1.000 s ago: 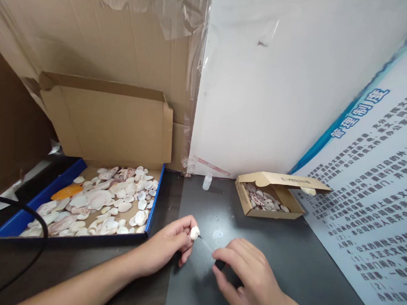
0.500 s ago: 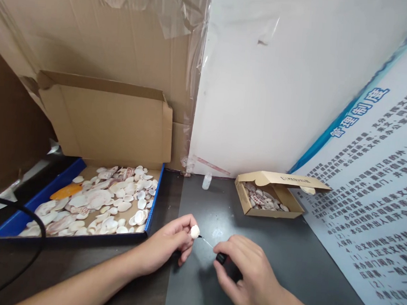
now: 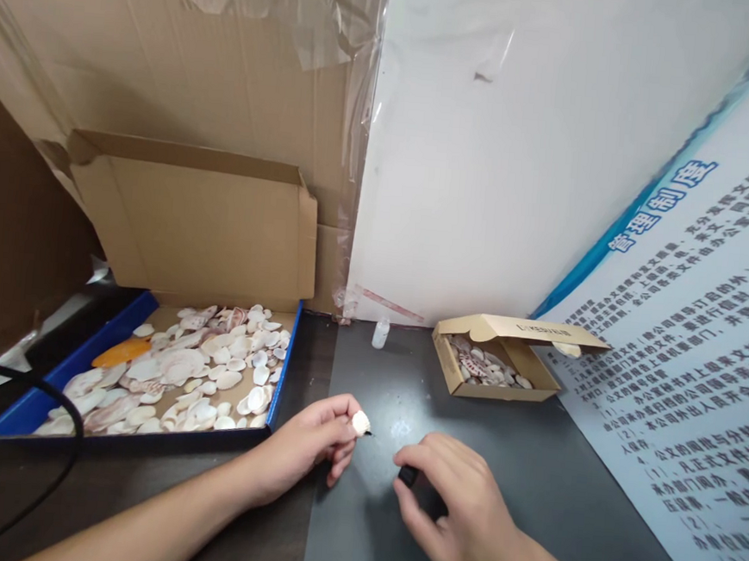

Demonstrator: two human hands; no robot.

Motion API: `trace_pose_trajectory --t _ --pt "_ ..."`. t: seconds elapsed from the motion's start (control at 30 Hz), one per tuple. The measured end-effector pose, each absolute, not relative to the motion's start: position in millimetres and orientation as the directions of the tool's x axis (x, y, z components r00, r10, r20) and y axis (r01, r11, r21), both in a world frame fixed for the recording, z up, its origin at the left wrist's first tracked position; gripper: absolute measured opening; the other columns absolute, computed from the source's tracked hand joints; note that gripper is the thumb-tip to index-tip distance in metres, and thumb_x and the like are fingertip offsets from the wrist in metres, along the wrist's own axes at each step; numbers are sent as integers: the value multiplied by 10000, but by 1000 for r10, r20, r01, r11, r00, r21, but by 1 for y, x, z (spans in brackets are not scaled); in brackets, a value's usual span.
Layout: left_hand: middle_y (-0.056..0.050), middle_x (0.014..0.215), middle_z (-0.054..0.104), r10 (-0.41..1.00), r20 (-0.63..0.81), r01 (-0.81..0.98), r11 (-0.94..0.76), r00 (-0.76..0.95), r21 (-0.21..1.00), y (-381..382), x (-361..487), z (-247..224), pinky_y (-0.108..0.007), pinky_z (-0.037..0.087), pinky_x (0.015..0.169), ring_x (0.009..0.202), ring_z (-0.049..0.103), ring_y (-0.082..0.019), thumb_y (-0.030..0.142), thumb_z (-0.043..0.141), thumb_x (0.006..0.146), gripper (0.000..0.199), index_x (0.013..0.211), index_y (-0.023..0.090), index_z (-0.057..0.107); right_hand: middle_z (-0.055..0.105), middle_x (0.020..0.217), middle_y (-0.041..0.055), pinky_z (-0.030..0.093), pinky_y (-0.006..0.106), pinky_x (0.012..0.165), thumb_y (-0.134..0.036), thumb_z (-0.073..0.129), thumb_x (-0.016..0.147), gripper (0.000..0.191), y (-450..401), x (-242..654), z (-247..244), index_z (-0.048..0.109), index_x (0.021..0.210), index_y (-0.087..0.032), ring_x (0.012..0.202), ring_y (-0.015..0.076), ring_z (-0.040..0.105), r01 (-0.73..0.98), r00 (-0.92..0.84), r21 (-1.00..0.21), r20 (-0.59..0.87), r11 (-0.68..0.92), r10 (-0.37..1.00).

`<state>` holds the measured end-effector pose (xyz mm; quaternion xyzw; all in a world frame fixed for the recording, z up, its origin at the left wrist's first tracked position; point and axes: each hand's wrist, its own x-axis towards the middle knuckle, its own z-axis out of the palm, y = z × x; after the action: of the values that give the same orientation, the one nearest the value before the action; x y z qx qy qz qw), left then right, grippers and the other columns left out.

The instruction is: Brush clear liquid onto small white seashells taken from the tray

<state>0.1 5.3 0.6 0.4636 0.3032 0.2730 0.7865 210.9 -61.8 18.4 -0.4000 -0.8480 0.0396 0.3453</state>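
Note:
In the head view my left hand [image 3: 329, 437] pinches a small white shell [image 3: 361, 423] between thumb and fingertips, above the dark mat. My right hand [image 3: 461, 503] grips a black cap [image 3: 407, 474] between thumb and forefinger. From the cap a thin, hardly visible stem points left, and a dark brush tip [image 3: 368, 434] sits at the shell's lower right edge. Whether the tip touches the shell, I cannot tell. Beyond my hands a small translucent bottle [image 3: 381, 335] stands upright, with no cap on it.
On the left an open blue-edged box [image 3: 279, 377] holds many shells and one orange piece [image 3: 121, 352]. A smaller cardboard box [image 3: 501, 394] of shells stands at the back right. A black cable [image 3: 71, 395] curves at the left. A printed board [image 3: 686, 357] leans on the right.
Both hands stay almost in place. The white shell has turned slightly in my left fingers, and the brush stem shows less clearly than before.

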Motion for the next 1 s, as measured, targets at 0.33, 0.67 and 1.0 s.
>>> trace_pose_trajectory --t 0.33,0.67,1.0 --pt "82 523 411 724 -252 -203 478 642 855 7 0 5 -194 333 442 441 396 -71 329 690 772 240 765 180 502 602 691 18 425 282 567 -122 548 877 122 -61 213 15 580 971 -193 589 173 551 658 -431 -361 539 660 724" --pt "86 520 416 722 -241 -182 454 649 872 6 -1 1 -188 333 447 440 395 -66 349 676 801 252 775 184 487 588 677 13 409 279 566 -140 547 886 83 -62 213 16 575 945 -189 586 171 541 652 -435 -358 546 669 716" --pt "88 529 417 723 -232 -165 433 651 886 7 0 0 -188 334 448 442 393 -65 397 664 814 270 823 178 507 594 700 16 414 269 570 -128 539 899 112 -61 214 15 560 992 -188 598 169 552 609 -454 -377 555 698 697"
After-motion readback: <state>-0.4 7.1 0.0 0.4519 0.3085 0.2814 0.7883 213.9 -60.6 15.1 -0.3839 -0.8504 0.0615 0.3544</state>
